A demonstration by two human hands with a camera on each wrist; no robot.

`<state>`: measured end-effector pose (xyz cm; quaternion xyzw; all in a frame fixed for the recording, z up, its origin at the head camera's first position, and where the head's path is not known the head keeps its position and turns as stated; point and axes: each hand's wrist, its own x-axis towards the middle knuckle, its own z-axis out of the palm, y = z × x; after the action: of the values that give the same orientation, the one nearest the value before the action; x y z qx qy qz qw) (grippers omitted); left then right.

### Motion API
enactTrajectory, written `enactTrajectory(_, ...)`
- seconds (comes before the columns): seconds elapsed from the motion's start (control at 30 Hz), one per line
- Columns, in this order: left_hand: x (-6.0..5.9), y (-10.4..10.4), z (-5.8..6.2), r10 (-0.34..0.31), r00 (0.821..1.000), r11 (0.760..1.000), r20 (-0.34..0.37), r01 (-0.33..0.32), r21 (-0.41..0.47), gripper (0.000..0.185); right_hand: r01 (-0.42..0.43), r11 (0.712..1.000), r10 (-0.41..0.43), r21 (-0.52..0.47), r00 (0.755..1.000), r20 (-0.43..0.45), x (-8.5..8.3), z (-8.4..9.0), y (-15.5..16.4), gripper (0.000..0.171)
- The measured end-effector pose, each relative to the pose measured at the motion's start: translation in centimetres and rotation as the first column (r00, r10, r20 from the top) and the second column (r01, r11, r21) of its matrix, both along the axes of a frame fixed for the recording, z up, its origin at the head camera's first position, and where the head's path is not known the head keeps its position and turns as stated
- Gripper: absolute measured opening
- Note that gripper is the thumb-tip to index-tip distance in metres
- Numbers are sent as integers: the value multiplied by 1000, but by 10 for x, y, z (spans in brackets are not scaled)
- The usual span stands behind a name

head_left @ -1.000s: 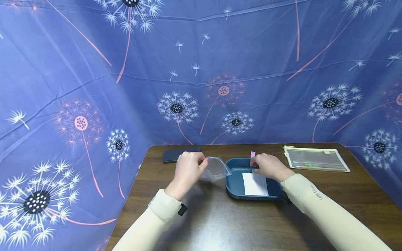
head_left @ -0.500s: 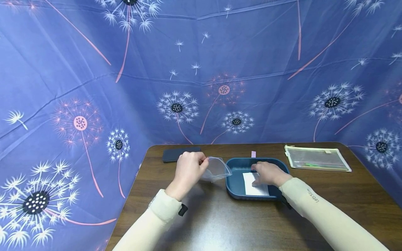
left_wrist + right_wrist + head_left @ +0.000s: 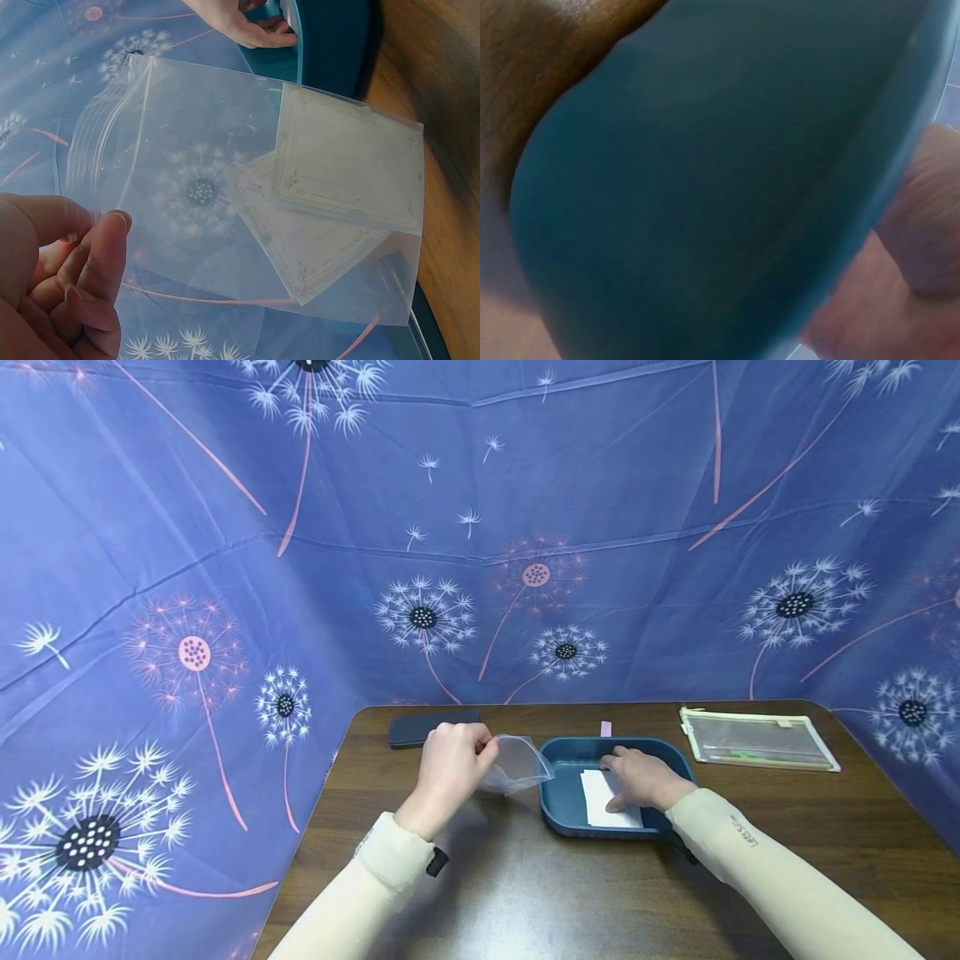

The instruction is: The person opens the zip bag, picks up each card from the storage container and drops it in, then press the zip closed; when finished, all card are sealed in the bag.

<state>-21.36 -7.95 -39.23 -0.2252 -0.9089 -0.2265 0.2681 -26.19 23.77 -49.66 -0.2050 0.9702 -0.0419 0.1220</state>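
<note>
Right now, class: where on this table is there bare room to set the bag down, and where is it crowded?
Bare table lies in front of the blue tray, between the sleeves, and between tray and zip pouch. It is crowded at the far middle: left hand with clear bag, phone, right hand on the paper.

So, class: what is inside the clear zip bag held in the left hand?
Inside the clear zip bag lie two pale cards with printed borders, overlapping. The upper card covers part of the lower. The left hand pinches the bag's edge.

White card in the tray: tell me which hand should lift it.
Right hand: it probably suits best, already resting on the white card inside the tray. The left hand is holding the clear bag.
</note>
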Motion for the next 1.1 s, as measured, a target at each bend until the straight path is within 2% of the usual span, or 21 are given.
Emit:
enactTrajectory(0.13, 1, 0, 1, 2, 1000, 1000, 10, -2, -4, 24, -12, 1000, 12, 5, 1000, -15, 1, -1, 2, 74)
enactTrajectory(0.3, 2, 1, 1, -1, 1000, 1000, 13, 1, -6, 24, -38, 999, 38, 2, 993, -114, 2, -2, 4, 68)
enactTrajectory(0.5, 2, 2, 1, 2, 1000, 1000, 16, -2, -6, 21, -86, 996, 76, -31, 968, -240, 6, 3, 7, 47)
enactTrajectory(0.7, 4, 2, 2, 0, 1000, 1000, 22, 0, -7, 19, -116, 991, 91, -61, 944, -317, 13, 19, 11, 17)
enactTrajectory(0.8, 4, 2, 3, -1, 1000, 1000, 26, 1, -5, 21, -99, 989, 64, -111, 956, -286, 16, 29, 12, 8)
enactTrajectory(0.97, 4, 2, 3, 4, 1000, 1000, 26, -3, -13, 24, -19, 971, -9, -237, 993, -118, 23, 46, 10, 13)
enactTrajectory(1.1, 4, 2, 3, 7, 1000, 1000, 21, -6, -20, 24, -6, 951, -15, -309, 998, -65, 29, 59, 10, 15)
